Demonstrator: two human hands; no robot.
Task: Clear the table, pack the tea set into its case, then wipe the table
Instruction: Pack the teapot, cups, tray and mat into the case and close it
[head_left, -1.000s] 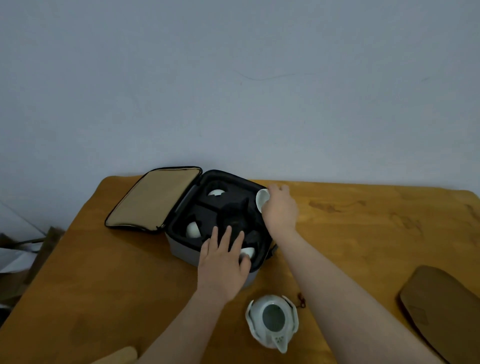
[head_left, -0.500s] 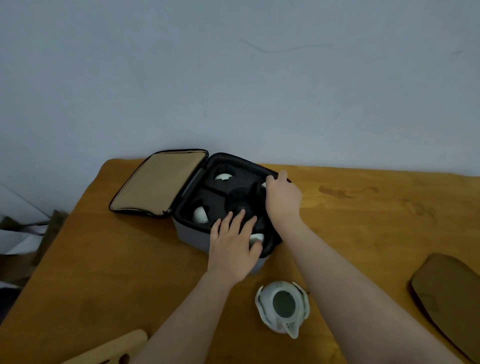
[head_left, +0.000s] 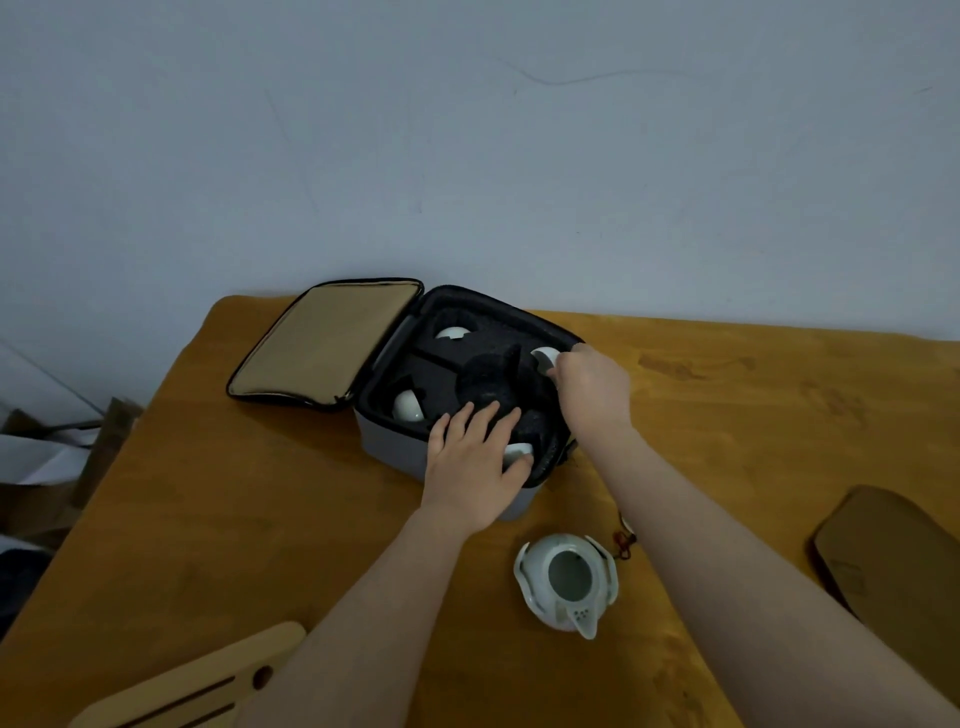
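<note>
**Cup going into the far-right slot**

Wooden table (head_left: 208, 519) is bearing the open case (head_left: 395, 447). Right hand (head_left: 592, 387), earlier covering the cup (head_left: 545, 358), is now pinching its rim at that slot. Left hand (head_left: 475, 462) is still pressing spread fingers on the near-right cup (head_left: 517, 453). Teapot (head_left: 566, 582) is sitting near, uncased.

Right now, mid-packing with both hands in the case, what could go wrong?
1. The right hand is setting a white cup at the case rim; if it misses its foam slot, it could tip or chip.
2. The teapot sits lidless just under the right forearm; pulling back low might knock it.
3. The left hand covers another cup, so its seating can't be checked.
</note>
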